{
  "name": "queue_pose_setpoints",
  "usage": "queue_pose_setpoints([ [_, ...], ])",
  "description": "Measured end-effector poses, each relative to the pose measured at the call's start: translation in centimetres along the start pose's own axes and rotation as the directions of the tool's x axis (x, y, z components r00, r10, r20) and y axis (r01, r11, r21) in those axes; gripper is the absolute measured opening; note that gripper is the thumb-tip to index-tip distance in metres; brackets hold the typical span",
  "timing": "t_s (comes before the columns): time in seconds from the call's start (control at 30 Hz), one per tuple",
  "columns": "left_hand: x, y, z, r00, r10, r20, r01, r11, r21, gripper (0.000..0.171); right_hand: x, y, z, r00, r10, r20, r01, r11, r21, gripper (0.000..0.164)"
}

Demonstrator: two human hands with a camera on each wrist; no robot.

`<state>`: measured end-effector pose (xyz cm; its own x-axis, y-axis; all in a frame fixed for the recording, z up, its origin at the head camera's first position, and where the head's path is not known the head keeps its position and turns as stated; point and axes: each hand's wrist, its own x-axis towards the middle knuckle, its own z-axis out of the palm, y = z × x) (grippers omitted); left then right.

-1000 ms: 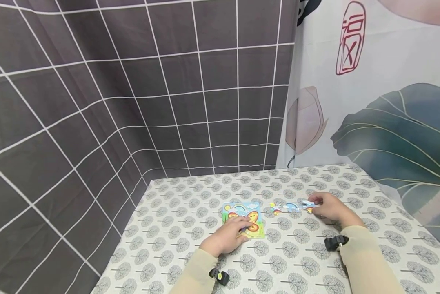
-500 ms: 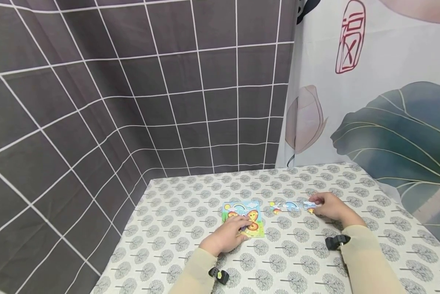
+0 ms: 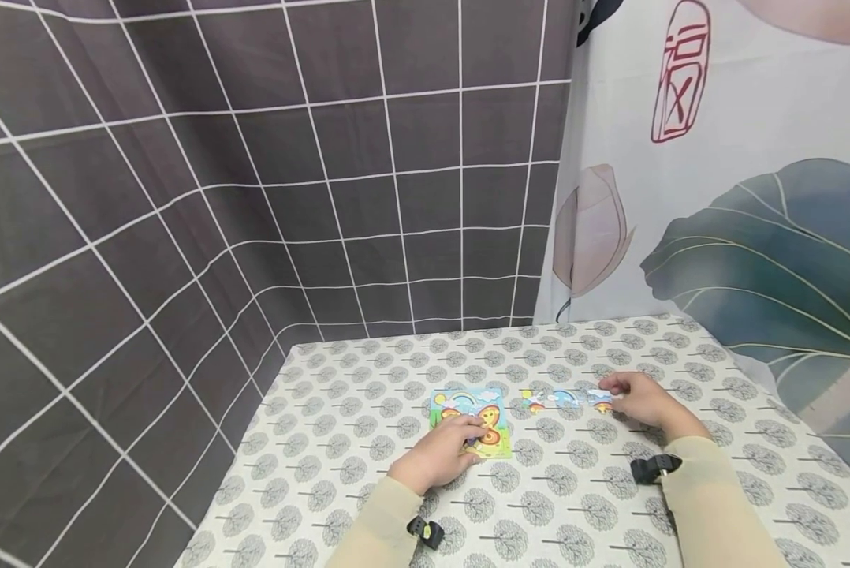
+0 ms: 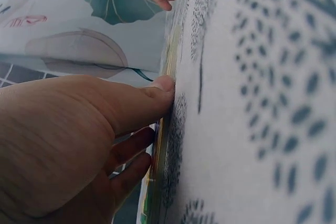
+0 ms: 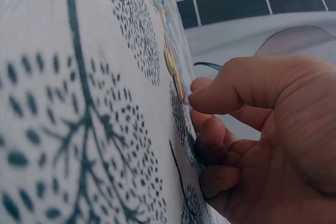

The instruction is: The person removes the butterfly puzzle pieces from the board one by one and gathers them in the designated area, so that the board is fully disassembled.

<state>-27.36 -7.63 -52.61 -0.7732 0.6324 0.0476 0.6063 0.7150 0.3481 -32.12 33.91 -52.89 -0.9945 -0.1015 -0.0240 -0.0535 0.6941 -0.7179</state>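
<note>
While the right hand (image 3: 641,401) stays low at the end of the row, its bent fingers cover a little less of the cloud piece (image 3: 599,397) than a second ago. That suggests the piece is barely being nudged now. Thumb and forefinger sit close together at its edge; whether they pinch it or merely touch, I cannot tell. Toward 9 o'clock from that hand run the rainbow piece (image 3: 565,397) and the sun piece (image 3: 530,400), all loose and apart from the puzzle.

Between 8 and 9 o'clock, the left hand (image 3: 442,450) holds the butterfly puzzle (image 3: 494,438) as before, thumb against the near edge and fingers curled over the face. So the puzzle seems steadied.

It is a flat, thin, squarish board, brightly printed; the pieces look equally thin, with wavy cut outlines. Both lie on the table (image 3: 368,371), under matt, tree-printed cloth. Beyond, a dark gridded curtain (image 3: 496,118) hangs in soft folds at 11 o'clock, a pale smoother curtain (image 3: 744,118) at 1 o'clock.
</note>
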Motion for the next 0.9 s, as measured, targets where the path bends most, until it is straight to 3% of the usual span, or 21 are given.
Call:
queue_pose_setpoints([
  [0.2,0.1,0.2,-0.1,1.000,-0.002,-0.017,0.003,1.000,0.002,0.044,-0.2,-1.6,0.4,0.999,-0.025,-0.034,0.024,1.000,-0.010,0.048],
  [0.5,-0.7,-0.5,-1.0,1.000,-0.008,-0.027,0.008,1.000,0.023,0.040,1.0,-5.1,2.4,0.993,-0.047,-0.104,0.051,0.998,0.033,0.035],
  [0.73,-2.1,-1.9,-1.2,0.995,-0.086,-0.060,0.085,0.996,-0.011,0.043,1.9,-7.4,5.0,0.989,-0.086,-0.117,0.088,0.996,0.010,0.031],
  [0.9,-2.9,-2.8,-1.4,0.987,-0.136,-0.083,0.130,0.989,-0.069,0.046,2.4,-9.1,6.9,0.991,-0.115,-0.073,0.116,0.993,0.012,0.028],
])
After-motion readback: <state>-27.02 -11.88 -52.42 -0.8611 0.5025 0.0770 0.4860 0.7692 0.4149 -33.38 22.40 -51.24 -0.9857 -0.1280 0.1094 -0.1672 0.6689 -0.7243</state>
